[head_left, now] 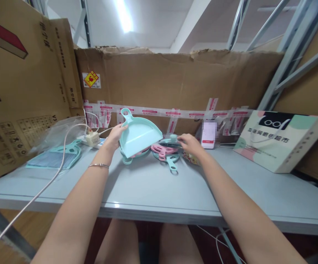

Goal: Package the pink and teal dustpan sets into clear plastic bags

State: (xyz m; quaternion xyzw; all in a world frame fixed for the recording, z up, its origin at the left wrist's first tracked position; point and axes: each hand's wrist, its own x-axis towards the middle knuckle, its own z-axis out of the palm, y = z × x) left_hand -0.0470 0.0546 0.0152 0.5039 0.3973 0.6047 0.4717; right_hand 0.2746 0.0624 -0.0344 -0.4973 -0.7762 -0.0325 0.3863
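Observation:
My left hand (114,136) is closed on the edge of a mint-green dustpan (139,134), tilted up so that its inside faces me, handle at the upper left. Under it, more mint and pink dustpans (127,160) are partly hidden. My right hand (190,143) has its fingers closed at the end of a mint hand brush (171,139), over a small pile at the middle of the table. In that pile are a pink brush (163,151) and a mint brush (172,163) whose handle points toward me. The right fingertips are small and partly hidden.
A bagged mint dustpan set (55,156) lies at the left, beside a white plug adapter (93,138) with a cable crossing the table (148,190). A phone (209,135) leans at the back. A printed box (277,141) stands right. Cardboard (159,80) walls the back.

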